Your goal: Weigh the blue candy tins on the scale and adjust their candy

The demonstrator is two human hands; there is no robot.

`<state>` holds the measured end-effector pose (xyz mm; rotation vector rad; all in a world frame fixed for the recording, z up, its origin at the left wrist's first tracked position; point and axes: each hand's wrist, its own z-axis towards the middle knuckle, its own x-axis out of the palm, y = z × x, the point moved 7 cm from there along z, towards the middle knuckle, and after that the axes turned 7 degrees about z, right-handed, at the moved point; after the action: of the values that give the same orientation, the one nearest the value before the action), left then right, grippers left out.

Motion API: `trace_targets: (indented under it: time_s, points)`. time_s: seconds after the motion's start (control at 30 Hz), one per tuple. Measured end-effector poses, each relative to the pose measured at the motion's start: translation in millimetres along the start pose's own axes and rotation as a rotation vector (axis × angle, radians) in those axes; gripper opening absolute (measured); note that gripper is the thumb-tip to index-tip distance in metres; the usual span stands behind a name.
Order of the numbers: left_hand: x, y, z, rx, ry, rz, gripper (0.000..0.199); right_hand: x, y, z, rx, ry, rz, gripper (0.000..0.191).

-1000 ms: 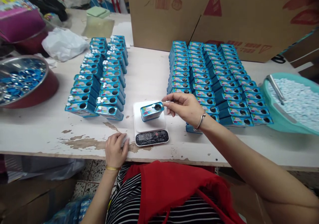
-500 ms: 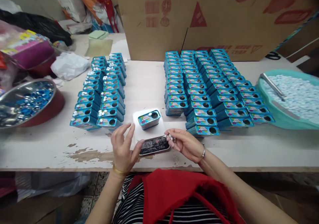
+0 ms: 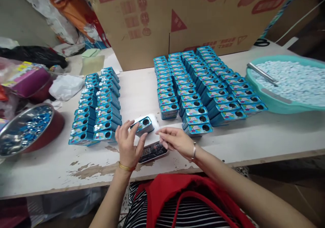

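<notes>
Resting on the white platform of a small scale (image 3: 152, 151), one blue tin (image 3: 143, 125) was found near the front edge of the table (image 3: 215, 146), its round opening turned upward. Its long axis was seen to run from lower left to upper right, tilted slightly against the table edge. The left hand (image 3: 129, 143) was observed just below and to the left of the tin, fingers spread and curved about its near left end, fingertips touching or very nearly touching it; a firm clamp could not be confirmed. The right hand (image 3: 175, 140) was noted to the tin's right, apart from it, fingers drawn loosely together as if pinching something small; what was held could not be told. The left hand was judged the nearer. Rows of like tins (image 3: 200, 86) stood behind.
</notes>
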<state>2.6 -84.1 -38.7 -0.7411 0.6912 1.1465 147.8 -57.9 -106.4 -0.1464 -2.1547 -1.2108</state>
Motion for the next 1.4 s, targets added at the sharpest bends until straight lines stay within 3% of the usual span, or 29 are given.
trace_targets:
  time_s: [0.13,0.23,0.33,0.43,0.6,0.77,0.9,0.97,1.03,1.17,1.23,1.3,1.4]
  points:
    - [-6.2,5,-6,-0.027,0.002,0.003,0.033,34,27,30,-0.042,0.064,-0.038,0.022]
    - [-6.3,10,-9,-0.037,0.025,-0.002,0.034,40,35,37,-0.082,0.069,-0.063,0.036]
    - [1.2,16,-4,-0.031,0.069,-0.015,0.048,25,29,25,-0.112,0.071,-0.071,0.044]
    - [16.5,14,10,0.032,0.174,-0.031,0.051,-3,3,4,-0.023,0.033,-0.029,0.049]
    - [32.5,-24,41,0.215,0.238,-0.156,0.035,-47,-47,-27,0.144,-0.084,0.023,0.057]
    - [71.5,-68,53,0.32,0.248,-0.191,0.037,-59,-62,-38,0.151,-0.11,0.069,0.059]
    - [102.7,-75,49,0.297,0.283,-0.095,0.038,-60,-66,-41,0.163,-0.122,0.038,0.06]
    - [94.4,-65,45,0.276,0.246,-0.067,0.042,-62,-69,-42,0.173,-0.134,0.021,0.061]
    - [67.9,-42,40,0.219,0.176,-0.053,0.044,-66,-71,-40,0.188,-0.151,0.006,0.063]
    - [-4.8,34,15,0.022,0.087,0.091,0.034,-72,-75,-26,0.183,-0.198,-0.063,0.076]
    - [-30.1,74,-4,-0.033,0.106,0.242,0.033,-72,-77,-17,0.156,-0.226,-0.13,0.083]
    - [-39.1,103,-22,-0.017,0.176,0.372,0.033,-69,-79,-9,0.132,-0.228,-0.205,0.083]
    - [-33.5,124,-41,0.065,0.252,0.45,0.022,-57,-85,-1,0.108,-0.155,-0.28,0.073]
